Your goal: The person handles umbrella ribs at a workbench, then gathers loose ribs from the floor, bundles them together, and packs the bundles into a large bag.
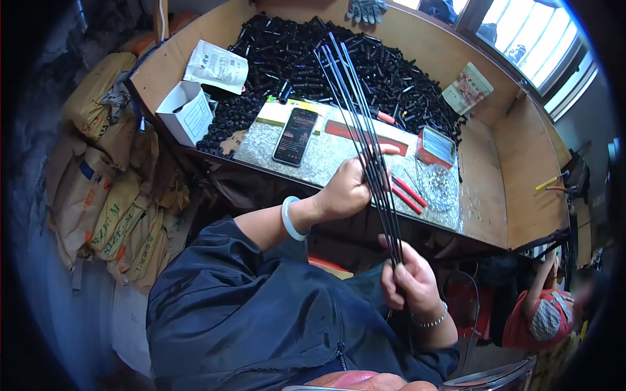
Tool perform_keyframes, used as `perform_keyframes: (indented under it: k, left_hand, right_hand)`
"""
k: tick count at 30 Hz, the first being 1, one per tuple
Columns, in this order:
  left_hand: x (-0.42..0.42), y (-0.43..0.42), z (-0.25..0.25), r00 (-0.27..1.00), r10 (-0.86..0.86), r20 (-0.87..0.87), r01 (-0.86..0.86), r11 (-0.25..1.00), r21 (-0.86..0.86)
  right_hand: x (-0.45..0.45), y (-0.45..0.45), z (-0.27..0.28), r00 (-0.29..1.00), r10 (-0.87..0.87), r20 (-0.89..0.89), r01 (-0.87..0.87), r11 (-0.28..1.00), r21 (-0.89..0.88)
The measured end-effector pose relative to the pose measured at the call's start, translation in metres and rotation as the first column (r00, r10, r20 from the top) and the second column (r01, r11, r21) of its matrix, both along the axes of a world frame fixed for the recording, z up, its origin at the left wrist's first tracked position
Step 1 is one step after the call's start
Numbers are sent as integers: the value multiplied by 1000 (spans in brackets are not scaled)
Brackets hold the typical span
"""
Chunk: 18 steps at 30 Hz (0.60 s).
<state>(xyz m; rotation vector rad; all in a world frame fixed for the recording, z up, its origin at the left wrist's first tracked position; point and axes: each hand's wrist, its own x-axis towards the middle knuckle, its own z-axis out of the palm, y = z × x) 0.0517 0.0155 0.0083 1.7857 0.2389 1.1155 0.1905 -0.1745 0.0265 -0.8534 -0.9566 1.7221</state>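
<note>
A bundle of several long, thin black rods (387,215) slants across the middle of the view, its upper ends fanned out above the workbench. My left hand (349,187), with a pale bangle at the wrist, is closed around the bundle near its middle, one finger sticking out to the right. Lower down, my right hand (415,277), wearing a beaded bracelet, pinches the same rods between thumb and fingers. Behind them on the speckled board (261,144) lie a phone (296,137) and red-handled tools (409,195).
A large heap of small black parts (313,62) fills the back of the wooden bench. Around the board are a white box (186,114), a white pouch (215,67) and a red-edged tin (435,148). Sacks (91,195) are stacked at left. A person in red (541,319) is at right.
</note>
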Motion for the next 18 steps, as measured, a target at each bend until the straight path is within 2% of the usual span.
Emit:
perform_keyframes:
  k: [1,3,5,6,7,8,9,11,13,15,18]
  left_hand:
    - [-2,4,4,999,-35,12,36,995,-94]
    - [-3,13,14,998,40,49,-34,991,-132]
    - [-6,27,24,998,58,29,-56,997,-46]
    - [-7,26,34,999,33,-19,-34,998,-58]
    - [-5,28,37,994,43,-98,-31,992,119]
    - [1,32,26,983,83,-164,-60,989,137]
    - [7,36,17,966,123,-226,-87,983,160]
    - [10,43,5,939,202,-280,-83,919,386]
    - [5,71,-14,879,315,-358,-86,844,530]
    - [4,116,-16,879,434,-200,-130,620,774]
    - [-4,194,11,650,664,-370,86,419,904]
  right_hand:
    - [4,-9,0,999,3,42,-2,1000,-18]
    - [17,-31,-12,982,-34,188,49,996,-79]
    - [26,-51,-33,899,-183,398,163,983,82]
    - [28,-58,-42,807,-300,508,246,954,174]
    - [30,-65,-48,689,-417,593,315,909,274]
    - [31,-68,-50,651,-489,580,384,872,304]
    - [36,-71,-53,677,-521,519,414,853,317]
    - [45,-74,-64,656,-588,472,481,809,338]
    - [55,-66,-77,666,-600,443,509,800,319]
    - [59,-48,-84,663,-592,459,541,802,253]
    - [67,2,-103,767,-507,393,498,857,132]
